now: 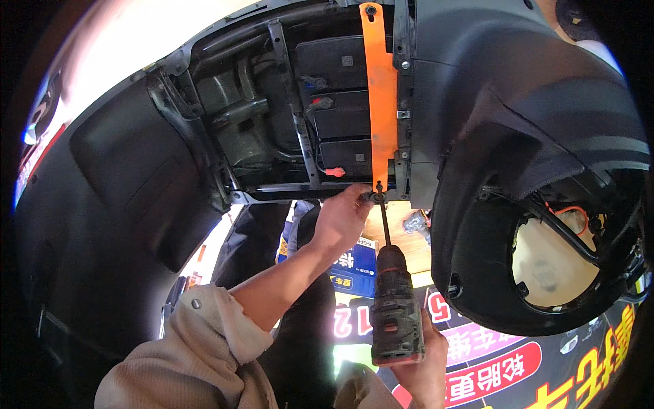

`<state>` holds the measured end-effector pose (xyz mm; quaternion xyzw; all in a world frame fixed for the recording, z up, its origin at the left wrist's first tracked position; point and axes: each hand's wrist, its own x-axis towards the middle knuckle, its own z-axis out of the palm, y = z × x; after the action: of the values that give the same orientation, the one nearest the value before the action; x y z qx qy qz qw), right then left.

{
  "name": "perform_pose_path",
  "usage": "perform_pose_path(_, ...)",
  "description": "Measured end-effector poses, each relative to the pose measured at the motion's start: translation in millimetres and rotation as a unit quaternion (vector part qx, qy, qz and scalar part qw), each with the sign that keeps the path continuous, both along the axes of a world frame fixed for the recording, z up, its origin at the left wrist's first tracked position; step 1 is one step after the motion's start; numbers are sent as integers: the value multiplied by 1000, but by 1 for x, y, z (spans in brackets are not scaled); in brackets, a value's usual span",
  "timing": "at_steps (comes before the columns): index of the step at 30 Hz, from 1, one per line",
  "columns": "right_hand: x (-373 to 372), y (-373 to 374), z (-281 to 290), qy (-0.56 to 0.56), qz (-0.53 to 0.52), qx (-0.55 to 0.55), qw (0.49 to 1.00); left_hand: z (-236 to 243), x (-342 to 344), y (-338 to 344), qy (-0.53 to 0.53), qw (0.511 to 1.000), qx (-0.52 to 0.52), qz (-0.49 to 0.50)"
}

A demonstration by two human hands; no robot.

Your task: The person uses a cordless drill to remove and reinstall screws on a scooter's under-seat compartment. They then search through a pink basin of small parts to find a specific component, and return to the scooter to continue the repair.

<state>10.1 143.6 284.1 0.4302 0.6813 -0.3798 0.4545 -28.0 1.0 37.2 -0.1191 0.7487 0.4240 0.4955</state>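
My right hand (pixel 426 361) is wrapped round a worn power drill (pixel 396 313), which points up and away from me. A long thin bit (pixel 385 225) runs from its chuck to the lower end of an orange metal strip (pixel 382 102). At that end my left hand (pixel 343 217) is closed, its fingertips pinched beside the bit's tip and a small dark fastener (pixel 379 187). What exactly the fingertips hold is too small to tell. A bolt (pixel 370 11) sits in the strip's far end. Behind the strip lie black battery blocks (pixel 337 112) in an open compartment.
Black body panels flank the compartment: one at left (pixel 129 163), one at right (pixel 477 82). A wheel-arch-like black shell (pixel 470 273) with a round opening hangs close right of the drill. Red-capped cables (pixel 334 172) lie inside. Below are a blue box (pixel 354 266) and a printed sign (pixel 490 382).
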Motion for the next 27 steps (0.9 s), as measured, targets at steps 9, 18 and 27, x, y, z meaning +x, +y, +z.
perform_pose_path(9, -2, 6, -2, 6, 85, -2, 996, -13, 1, 8, 76, 996, -29, -21)
perform_pose_path(18, 0, 6, -4, 90, 240, 38, 966, -8, 1, 6, 9, 997, -29, 68)
perform_pose_path(27, -34, -9, 29, 173, 236, 37, 956, 29, -103, -3, -435, 848, 140, 268)
